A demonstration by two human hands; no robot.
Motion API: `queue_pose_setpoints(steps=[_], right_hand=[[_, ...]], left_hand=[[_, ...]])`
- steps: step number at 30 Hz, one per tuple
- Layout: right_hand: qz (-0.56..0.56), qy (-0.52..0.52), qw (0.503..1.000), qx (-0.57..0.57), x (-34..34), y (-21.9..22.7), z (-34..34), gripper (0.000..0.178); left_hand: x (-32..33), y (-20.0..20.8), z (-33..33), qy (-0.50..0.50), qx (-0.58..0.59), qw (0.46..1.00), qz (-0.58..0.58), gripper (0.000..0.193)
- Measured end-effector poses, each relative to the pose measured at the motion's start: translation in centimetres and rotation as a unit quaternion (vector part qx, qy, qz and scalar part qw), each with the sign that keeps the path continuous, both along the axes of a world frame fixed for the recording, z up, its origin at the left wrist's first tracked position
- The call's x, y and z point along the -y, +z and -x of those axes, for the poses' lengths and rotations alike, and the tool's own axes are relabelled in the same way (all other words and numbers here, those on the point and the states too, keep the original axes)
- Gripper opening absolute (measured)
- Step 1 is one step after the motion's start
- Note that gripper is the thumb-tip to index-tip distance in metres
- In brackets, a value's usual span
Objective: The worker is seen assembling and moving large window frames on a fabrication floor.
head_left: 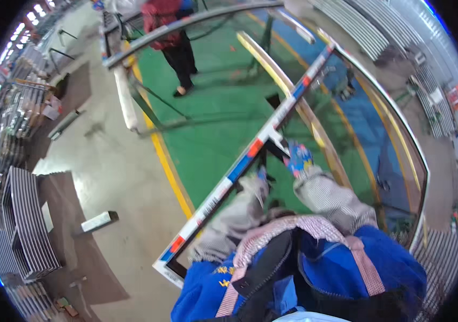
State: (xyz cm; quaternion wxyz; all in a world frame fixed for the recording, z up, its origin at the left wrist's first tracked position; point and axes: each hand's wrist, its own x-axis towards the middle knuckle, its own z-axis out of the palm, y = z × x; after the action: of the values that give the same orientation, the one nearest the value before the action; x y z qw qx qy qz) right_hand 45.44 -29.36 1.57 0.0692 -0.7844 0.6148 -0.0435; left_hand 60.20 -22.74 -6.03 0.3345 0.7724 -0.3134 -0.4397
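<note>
A large metal frame (229, 174) slants across the view in front of me. Its long near bar is covered in white, blue and red film, and a thinner edge curves round on the right. My right hand (300, 159), in a blue and pink patterned glove, is closed at a short white crosspiece of the frame. Lower and to the left, my left hand (261, 173) is at a dark inner bar of the same frame. It looks closed on that bar, though its fingers are partly hidden and blurred. Grey striped sleeves cover both forearms.
Another person (178, 53) stands beyond the frame, beside a long bar on stands. Long yellowish strips (269, 64) lie past the frame. A short white profile (99, 221) lies on the floor at left. Stacked metal profiles (30, 225) line the left side; more stacks (347, 24) lie far right.
</note>
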Motion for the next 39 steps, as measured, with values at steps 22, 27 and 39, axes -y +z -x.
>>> queue_pose_setpoints(steps=[22, 27, 39], right_hand=[[0.000, -0.044, 0.998, 0.045, 1.1, 0.9, -0.9, 0.040], [-0.033, -0.056, 0.998, 0.027, 1.1, 1.1, -1.0, 0.043], [-0.002, -0.031, 0.999, 0.026, 3.1, 0.9, -3.8, 0.040]], left_hand=[[0.5, 1.3, 0.1, -0.095, -0.243, 0.962, -0.080, 0.046], [1.7, 7.8, -0.8, -0.025, -0.218, 0.969, -0.116, 0.043], [3.5, 2.9, -1.2, -0.181, 0.040, 0.981, -0.056, 0.044]])
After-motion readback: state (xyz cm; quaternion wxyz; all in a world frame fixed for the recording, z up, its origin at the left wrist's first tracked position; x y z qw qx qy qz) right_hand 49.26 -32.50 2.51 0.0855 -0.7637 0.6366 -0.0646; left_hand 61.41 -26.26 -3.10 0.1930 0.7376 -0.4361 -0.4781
